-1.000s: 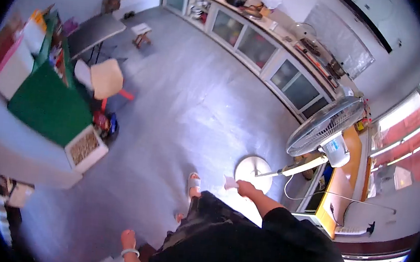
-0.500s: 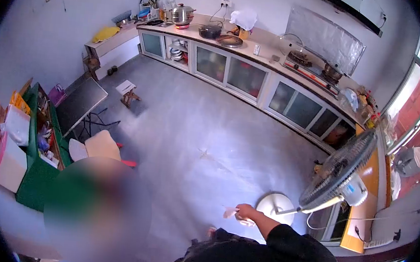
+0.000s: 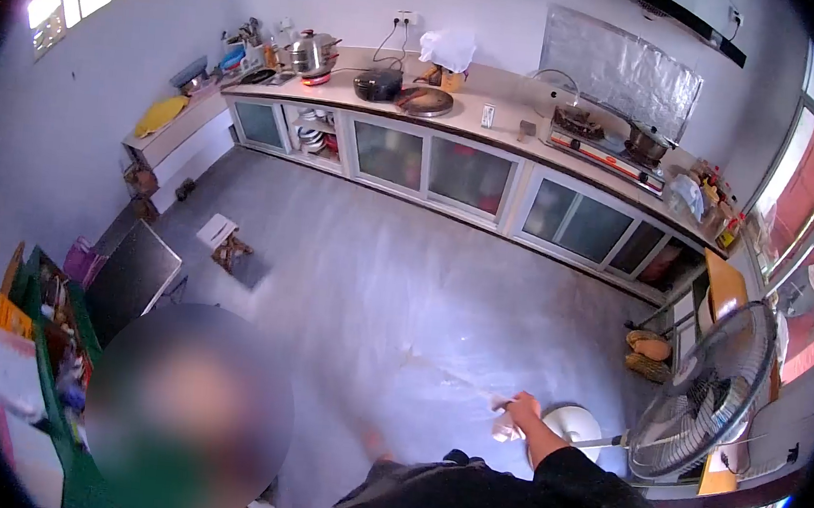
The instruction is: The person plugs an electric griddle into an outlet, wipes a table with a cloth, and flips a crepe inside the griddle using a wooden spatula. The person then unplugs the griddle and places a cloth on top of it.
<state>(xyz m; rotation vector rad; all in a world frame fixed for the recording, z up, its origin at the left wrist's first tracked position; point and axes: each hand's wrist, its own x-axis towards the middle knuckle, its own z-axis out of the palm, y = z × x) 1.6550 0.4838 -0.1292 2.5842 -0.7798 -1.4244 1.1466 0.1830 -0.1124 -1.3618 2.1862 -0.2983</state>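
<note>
Low in the view, my right hand (image 3: 526, 409) reaches out from a black sleeve (image 3: 567, 469), its fingers closed around a crumpled pale pink cloth (image 3: 508, 428). Part of this soft, limp piece hangs below the fingers; its exact kind is hard to make out. Just behind the hand stands the round white base (image 3: 574, 424) of a floor fan (image 3: 700, 391), partly covered by my forearm. My left hand does not show. A blurred, skin-coloured patch (image 3: 377, 445) beside my dark clothing looks like a foot.
A long counter (image 3: 496, 126) with pots and a gas stove (image 3: 609, 154) runs along the back wall. Pumpkins (image 3: 649, 348) lie by the right side. At left are a green box (image 3: 49, 358), a small low stool (image 3: 224, 238) and a blurred person (image 3: 184, 418).
My view has turned and shifted, so the counter sits lower and the left-hand things lie farther left. My right hand, still holding the cloth, appears farther right, and pumpkins beside the fan now show.
</note>
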